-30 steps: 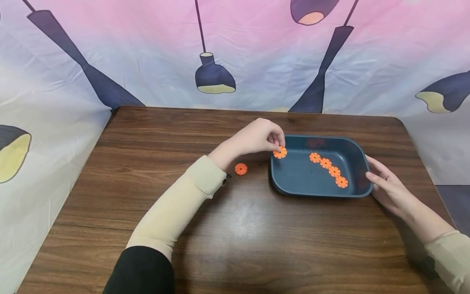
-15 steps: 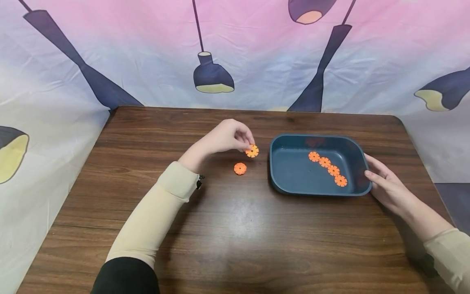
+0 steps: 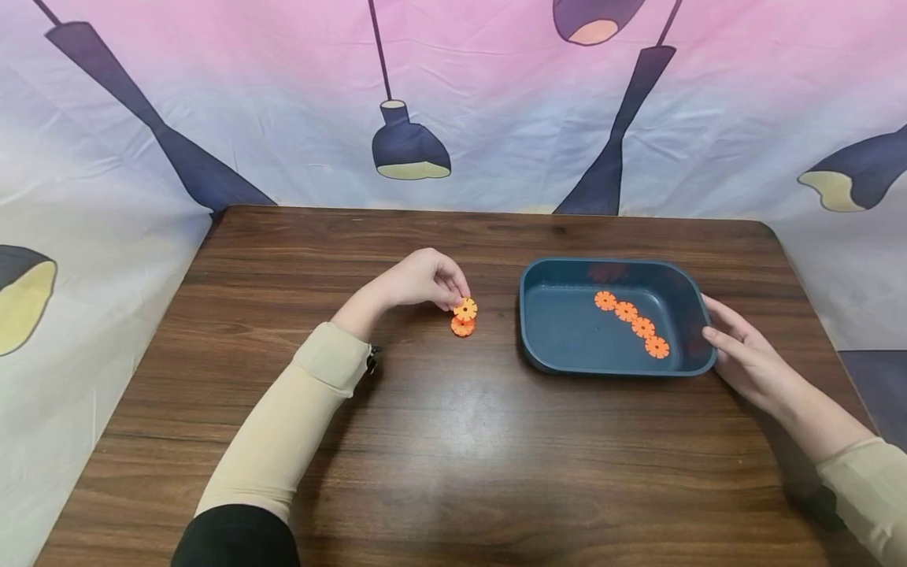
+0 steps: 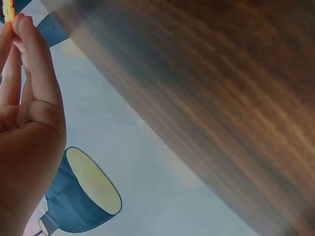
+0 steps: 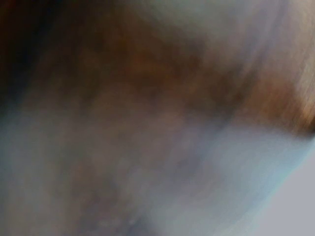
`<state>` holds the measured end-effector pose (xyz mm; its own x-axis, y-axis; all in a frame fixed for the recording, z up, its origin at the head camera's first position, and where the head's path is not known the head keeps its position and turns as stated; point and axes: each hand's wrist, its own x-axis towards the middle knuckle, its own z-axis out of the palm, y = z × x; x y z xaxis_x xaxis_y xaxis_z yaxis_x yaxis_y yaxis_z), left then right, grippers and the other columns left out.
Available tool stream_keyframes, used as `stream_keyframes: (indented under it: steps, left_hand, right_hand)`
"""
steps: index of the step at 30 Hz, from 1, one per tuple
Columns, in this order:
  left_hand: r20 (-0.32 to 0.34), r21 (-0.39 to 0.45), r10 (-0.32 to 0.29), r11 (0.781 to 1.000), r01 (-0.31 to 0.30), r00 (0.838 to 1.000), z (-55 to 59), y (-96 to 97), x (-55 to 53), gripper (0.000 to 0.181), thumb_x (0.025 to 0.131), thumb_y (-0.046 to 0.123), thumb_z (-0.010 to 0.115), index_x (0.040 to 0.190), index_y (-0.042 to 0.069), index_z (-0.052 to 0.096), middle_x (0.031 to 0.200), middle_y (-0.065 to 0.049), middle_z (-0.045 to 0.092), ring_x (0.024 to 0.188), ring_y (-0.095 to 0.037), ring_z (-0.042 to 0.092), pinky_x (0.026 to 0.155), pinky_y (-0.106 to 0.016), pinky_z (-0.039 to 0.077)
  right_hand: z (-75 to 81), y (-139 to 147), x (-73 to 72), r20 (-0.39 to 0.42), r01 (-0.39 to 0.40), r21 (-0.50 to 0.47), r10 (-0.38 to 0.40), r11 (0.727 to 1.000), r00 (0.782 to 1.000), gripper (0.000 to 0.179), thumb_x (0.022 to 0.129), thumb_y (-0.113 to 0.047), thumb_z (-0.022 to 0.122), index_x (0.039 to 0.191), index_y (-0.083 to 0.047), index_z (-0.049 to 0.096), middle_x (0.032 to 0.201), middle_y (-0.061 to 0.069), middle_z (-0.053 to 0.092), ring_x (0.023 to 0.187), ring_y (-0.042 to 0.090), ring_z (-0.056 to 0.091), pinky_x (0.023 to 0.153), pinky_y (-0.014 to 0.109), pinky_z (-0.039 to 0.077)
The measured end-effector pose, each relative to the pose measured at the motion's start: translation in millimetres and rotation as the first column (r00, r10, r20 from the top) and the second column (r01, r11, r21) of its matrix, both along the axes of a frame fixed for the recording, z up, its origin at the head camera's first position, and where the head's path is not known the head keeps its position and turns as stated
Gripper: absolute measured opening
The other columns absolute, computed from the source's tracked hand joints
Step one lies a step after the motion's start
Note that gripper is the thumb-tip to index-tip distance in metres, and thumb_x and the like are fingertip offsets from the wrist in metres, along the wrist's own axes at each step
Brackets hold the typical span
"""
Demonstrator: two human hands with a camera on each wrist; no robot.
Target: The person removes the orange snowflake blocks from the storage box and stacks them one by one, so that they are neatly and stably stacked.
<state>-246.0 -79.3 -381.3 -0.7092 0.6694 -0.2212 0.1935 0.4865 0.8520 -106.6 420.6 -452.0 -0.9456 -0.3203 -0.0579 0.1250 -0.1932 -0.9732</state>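
My left hand [image 3: 423,279] pinches an orange notched building disc [image 3: 465,308] between thumb and fingertips, left of the blue bin. Directly under it in the head view shows a second orange disc [image 3: 463,327], partly covered; whether the two touch, I cannot tell. In the left wrist view the held disc [image 4: 8,11] appears edge-on at the top corner. The dark blue rectangular bin [image 3: 560,368] stands at the right, with a slanting row of several joined orange discs [image 3: 634,319] on its floor. My right hand [image 3: 751,358] holds the bin's right wall, thumb at the rim.
The brown wooden table [image 3: 453,472] reaches back to a printed cloth backdrop [image 3: 496,102] with lamp pictures. Wood surface surrounds the bin and discs. The right wrist view is too blurred to make out objects.
My left hand has carried its disc leftward from above the bin's left edge, then lowered it over the disc on the table. The right hand stays at the bin.
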Motion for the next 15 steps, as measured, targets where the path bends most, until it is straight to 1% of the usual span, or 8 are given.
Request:
stream_keyframes:
  steps: [3,9,15]
  left_hand:
    - [0.009,-0.014,-0.006,1.0,0.006,1.0,-2.9,-0.9,0.1,0.01,0.093,-0.01,0.072,0.101,-0.009,0.077,0.086,-0.015,0.08,0.073,-0.013,0.075,0.077,-0.039,0.068]
    - [0.021,-0.039,-0.022,0.999,0.023,1.0,-8.6,-3.2,2.1,0.012,0.094,-0.01,0.069,0.102,-0.009,0.078,0.088,-0.017,0.079,0.071,-0.008,0.072,0.075,-0.033,0.067]
    - [-0.006,-0.056,-0.04,0.998,0.039,0.999,-15.9,-3.9,2.8,0.012,0.094,-0.008,0.07,0.101,-0.006,0.079,0.087,-0.016,0.08,0.072,-0.008,0.072,0.073,-0.029,0.066]
  right_hand:
    - [-0.4,0.1,0.2,-0.001,-0.002,-0.003,0.002,1.0,1.0,0.052,0.113,0.001,0.035,0.154,-0.027,0.05,0.15,-0.016,0.055,0.131,-0.004,0.06,0.101,0.012,0.052]
    - [-0.6,0.3,-0.1,-0.003,-0.005,-0.007,0.005,1.0,1.0,0.052,0.113,0.001,0.035,0.155,-0.026,0.049,0.15,-0.015,0.055,0.131,-0.003,0.06,0.101,0.013,0.052]
    - [-0.3,0.4,-0.2,-0.008,-0.009,-0.02,0.009,1.0,1.0,0.053,0.112,0.001,0.035,0.155,-0.026,0.05,0.15,-0.015,0.056,0.131,-0.003,0.06,0.102,0.013,0.052]
